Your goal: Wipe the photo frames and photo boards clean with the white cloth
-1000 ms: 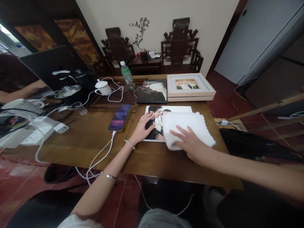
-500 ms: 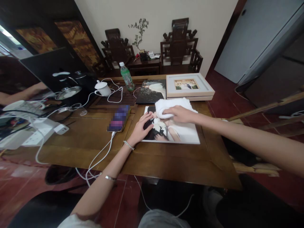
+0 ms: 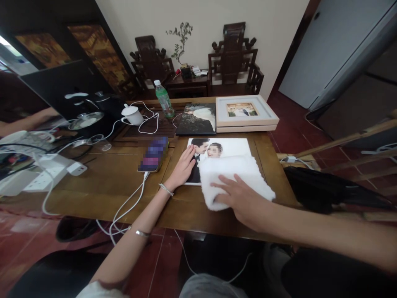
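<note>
A flat photo panel (image 3: 235,146) showing a couple lies on the wooden table in front of me. My left hand (image 3: 182,167) rests on its left edge, fingers stretched out flat. A folded white towel (image 3: 238,167) covers the lower right of the panel and hangs past its near edge onto the table. On top of the towel lies my right hand (image 3: 240,199), pressing it down, with the thumb side tucked at its fold. The towel hides the lower part of the picture.
Behind the panel are a dark photo panel (image 3: 194,122) and a pale wood picture frame (image 3: 246,118). A phone (image 3: 153,154) on a white cable lies left. Farther off stand a green bottle (image 3: 164,99), a lidded white cup (image 3: 132,114) and a laptop (image 3: 62,89); another person's arm (image 3: 29,122) reaches in.
My right hand has drawn the towel from the panel's top toward me, down over its near edge. The faces in the picture now show. My left hand stays at the left edge.
</note>
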Demonstrator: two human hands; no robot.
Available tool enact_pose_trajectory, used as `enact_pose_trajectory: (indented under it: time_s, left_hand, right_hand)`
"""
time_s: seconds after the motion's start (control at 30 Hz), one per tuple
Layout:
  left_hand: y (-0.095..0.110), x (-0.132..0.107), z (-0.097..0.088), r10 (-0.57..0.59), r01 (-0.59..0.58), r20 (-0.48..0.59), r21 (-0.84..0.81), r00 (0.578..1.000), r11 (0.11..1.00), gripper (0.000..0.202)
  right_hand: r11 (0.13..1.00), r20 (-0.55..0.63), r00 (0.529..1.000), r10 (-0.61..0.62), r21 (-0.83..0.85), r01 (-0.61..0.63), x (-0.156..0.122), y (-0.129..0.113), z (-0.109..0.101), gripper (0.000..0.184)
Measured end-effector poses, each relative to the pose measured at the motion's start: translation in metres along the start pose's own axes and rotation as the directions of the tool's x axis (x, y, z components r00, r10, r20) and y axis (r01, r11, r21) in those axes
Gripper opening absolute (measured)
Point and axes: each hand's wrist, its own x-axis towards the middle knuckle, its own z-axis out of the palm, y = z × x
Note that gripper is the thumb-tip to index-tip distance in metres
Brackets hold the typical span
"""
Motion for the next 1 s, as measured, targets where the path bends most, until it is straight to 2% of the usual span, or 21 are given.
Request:
enact_pose_trajectory:
  time_s: [0.07, 0.13, 0.27, 0.37, 0.5, 0.6, 0.7, 0.87, 0.93, 1.0]
  left_hand:
    - [0.000, 0.000, 0.000, 0.006, -0.006, -0.005, -0.002, 1.000, 1.000, 0.052]
    - [0.000, 0.000, -0.001, 0.017, -0.018, -0.009, -0.010, 1.000, 1.000, 0.051]
    - [-0.001, 0.001, 0.000, 0.032, -0.032, -0.023, -0.029, 0.999, 0.999, 0.050]
    - [-0.002, 0.001, 0.000, 0.028, -0.029, -0.032, -0.043, 0.999, 0.999, 0.051]
    - [-0.001, 0.001, -0.001, 0.018, -0.018, -0.008, -0.062, 1.000, 0.998, 0.050]
    - [-0.001, 0.000, -0.001, 0.013, -0.014, -0.010, -0.055, 1.000, 0.998, 0.050]
    - [-0.001, 0.000, -0.001, 0.020, -0.020, -0.022, -0.029, 1.000, 0.999, 0.052]
    - [0.001, 0.002, -0.001, 0.017, -0.017, -0.027, -0.009, 0.999, 1.000, 0.049]
    - [0.002, 0.002, -0.001, 0.016, -0.017, -0.031, -0.012, 0.999, 1.000, 0.048]
    - [0.003, 0.002, 0.000, 0.018, -0.019, -0.030, -0.019, 0.999, 1.000, 0.048]
  right_hand:
    - [1.000, 0.025, 1.000, 0.003, -0.010, -0.002, -0.003, -0.007, 0.000, 0.068]
    - [1.000, 0.012, 1.000, 0.004, -0.022, -0.003, 0.007, 0.000, -0.005, 0.067]
    - [0.999, -0.044, 0.998, 0.034, -0.031, -0.035, 0.052, 0.038, -0.026, 0.057]
    - [0.999, -0.072, 0.997, 0.016, 0.030, -0.014, 0.086, 0.070, -0.045, 0.047]
    - [0.994, -0.078, 0.997, 0.003, 0.106, 0.005, 0.107, 0.090, -0.058, 0.028]
    - [0.998, -0.106, 0.992, 0.064, 0.018, -0.063, 0.098, 0.079, -0.049, 0.041]
    - [0.991, -0.099, 0.990, 0.098, -0.079, -0.106, 0.072, 0.050, -0.027, 0.062]
    - [0.997, 0.036, 0.999, 0.001, -0.079, 0.002, 0.022, -0.002, -0.002, 0.063]
    - [0.999, 0.063, 0.998, 0.001, -0.053, 0.002, 0.012, -0.009, -0.002, 0.064]
    - [0.999, 0.048, 0.999, 0.011, -0.034, -0.009, 0.012, -0.003, -0.007, 0.065]
